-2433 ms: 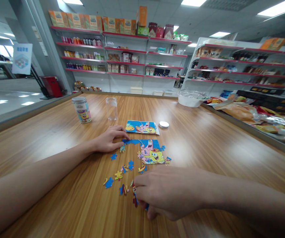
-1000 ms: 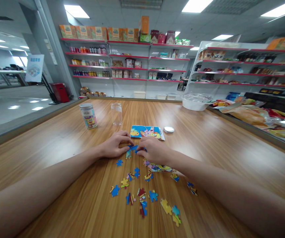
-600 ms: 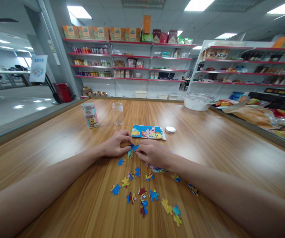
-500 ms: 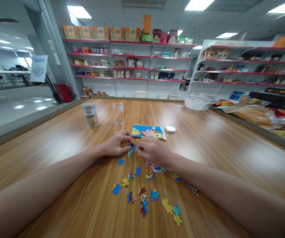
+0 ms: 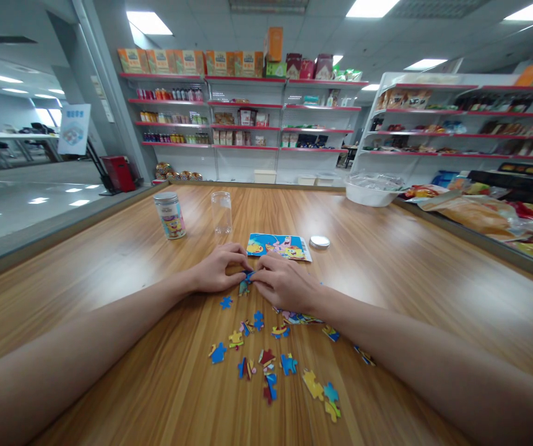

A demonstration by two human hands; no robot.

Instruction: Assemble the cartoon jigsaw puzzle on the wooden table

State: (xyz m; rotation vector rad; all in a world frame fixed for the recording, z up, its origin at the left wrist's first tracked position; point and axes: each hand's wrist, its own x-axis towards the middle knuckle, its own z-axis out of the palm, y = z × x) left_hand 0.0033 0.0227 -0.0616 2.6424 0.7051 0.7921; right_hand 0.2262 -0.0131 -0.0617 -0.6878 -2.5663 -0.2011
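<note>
Two bare hands meet over a jigsaw puzzle on a wood-grain table (image 5: 108, 266). The left hand (image 5: 220, 267) rests with thumb and forefinger curved toward each other, their tips at a small blue section (image 5: 249, 277) of the puzzle; the right hand (image 5: 287, 283) reaches the same section from the other side, fingers bunched. Whether either hand pinches a piece or merely presses on it cannot be told, the fingertips covering the contact. Beneath and just below the right hand lies the joined part of the puzzle (image 5: 299, 318), largely hidden, its near edge exposed in pink, yellow and blue. Loose pieces are scattered nearer the viewer: a blue star-shaped piece (image 5: 226, 302) below the left hand, a yellow piece (image 5: 236, 339) farther down, a dark red piece (image 5: 267, 357) near the middle, and a larger yellow piece (image 5: 312, 384) beside a teal piece (image 5: 330, 393). Just beyond the hands lies a picture card (image 5: 266, 243) showing cartoon figures on blue, with a round silvery lid (image 5: 319, 241) to its right. Farther left stand a clear jar (image 5: 221, 215) and a printed canister (image 5: 170, 217), both upright. A white bowl (image 5: 371, 196) occupies the far right; stocked shelves (image 5: 242, 106) line the background.
</note>
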